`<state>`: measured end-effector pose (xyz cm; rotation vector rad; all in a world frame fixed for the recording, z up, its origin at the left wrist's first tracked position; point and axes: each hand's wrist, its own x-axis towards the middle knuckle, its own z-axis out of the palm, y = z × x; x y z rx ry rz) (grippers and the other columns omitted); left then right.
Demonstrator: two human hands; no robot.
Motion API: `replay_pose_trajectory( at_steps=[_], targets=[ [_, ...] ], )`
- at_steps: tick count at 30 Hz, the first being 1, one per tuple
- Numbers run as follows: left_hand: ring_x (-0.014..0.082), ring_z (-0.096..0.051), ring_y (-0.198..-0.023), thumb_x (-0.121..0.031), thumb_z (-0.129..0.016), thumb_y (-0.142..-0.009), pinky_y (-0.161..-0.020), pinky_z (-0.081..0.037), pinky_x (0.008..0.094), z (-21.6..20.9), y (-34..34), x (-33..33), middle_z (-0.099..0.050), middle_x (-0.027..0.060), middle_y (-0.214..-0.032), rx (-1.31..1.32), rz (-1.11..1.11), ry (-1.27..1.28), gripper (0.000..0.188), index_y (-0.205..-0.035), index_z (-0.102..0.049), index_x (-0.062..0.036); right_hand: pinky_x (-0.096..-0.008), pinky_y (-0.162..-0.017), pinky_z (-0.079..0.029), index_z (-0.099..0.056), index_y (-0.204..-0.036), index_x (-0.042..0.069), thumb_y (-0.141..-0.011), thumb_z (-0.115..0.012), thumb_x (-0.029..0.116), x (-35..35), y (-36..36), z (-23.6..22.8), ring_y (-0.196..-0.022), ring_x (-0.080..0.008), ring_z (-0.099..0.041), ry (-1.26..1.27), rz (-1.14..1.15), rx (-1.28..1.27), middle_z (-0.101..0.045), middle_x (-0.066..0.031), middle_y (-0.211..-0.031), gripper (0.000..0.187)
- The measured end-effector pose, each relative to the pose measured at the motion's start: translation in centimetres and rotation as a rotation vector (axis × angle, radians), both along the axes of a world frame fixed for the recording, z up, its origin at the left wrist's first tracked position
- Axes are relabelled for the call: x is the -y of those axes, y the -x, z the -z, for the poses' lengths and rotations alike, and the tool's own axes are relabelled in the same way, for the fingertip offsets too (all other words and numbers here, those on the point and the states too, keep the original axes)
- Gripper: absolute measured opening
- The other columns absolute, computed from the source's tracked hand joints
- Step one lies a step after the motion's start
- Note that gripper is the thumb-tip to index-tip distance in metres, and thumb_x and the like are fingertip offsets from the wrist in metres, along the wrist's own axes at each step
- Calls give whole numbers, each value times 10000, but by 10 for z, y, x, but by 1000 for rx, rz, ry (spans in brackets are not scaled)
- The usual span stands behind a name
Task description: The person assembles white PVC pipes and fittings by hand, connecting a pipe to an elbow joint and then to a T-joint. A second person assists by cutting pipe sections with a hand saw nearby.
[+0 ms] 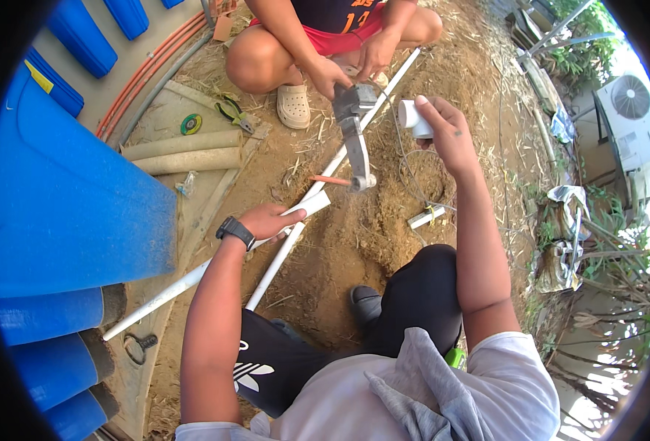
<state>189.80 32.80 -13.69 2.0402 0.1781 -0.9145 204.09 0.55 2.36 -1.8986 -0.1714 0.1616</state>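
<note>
My left hand (266, 221), with a black watch at the wrist, is wrapped around a white plastic pipe (185, 281). The pipe slants from the lower left up to its cut end just beyond my fingers. Raised on the right, my right hand (444, 131) grips a white pipe fitting (412, 117) between thumb and fingers; its exact shape is partly hidden. Between my hands and a squatting person is a grey corded tool (356, 132) with a long flat metal arm and a rounded end, like a pipe-welding iron. The person's hand (331, 77) is at its grey body.
A long thin white pipe (270, 273) lies across the dirt, crossing under the held one. Green-handled pliers (234, 114) and a green tape roll (190, 124) lie on boards. Blue containers (82, 206) line the left. A power strip (426, 216) with cords lies right of the middle.
</note>
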Motion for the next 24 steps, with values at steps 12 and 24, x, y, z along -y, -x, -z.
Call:
replay_pose_trajectory(
  at_steps=[12,24],
  targets=[
    [241,-609,-633,-789,-525,-928,-639,-494,419,10,-18,26,-629,114,-659,143,-25,2,843,-780,-690,23,-277,-567,-509,-727,-1098,55,-1024,-619,513,44,-36,32,-646,-125,-639,485,-106,-279,-687,-41,-786,476],
    [158,-572,-582,-715,-538,-978,-593,-476,350,32,-23,63,-557,33,-596,281,28,31,728,-742,-619,-31,-305,-634,-570,-656,-1286,24,-1014,-609,553,74,-21,134,-763,-164,-682,301,-176,-552,-693,-83,-899,597]
  ],
)
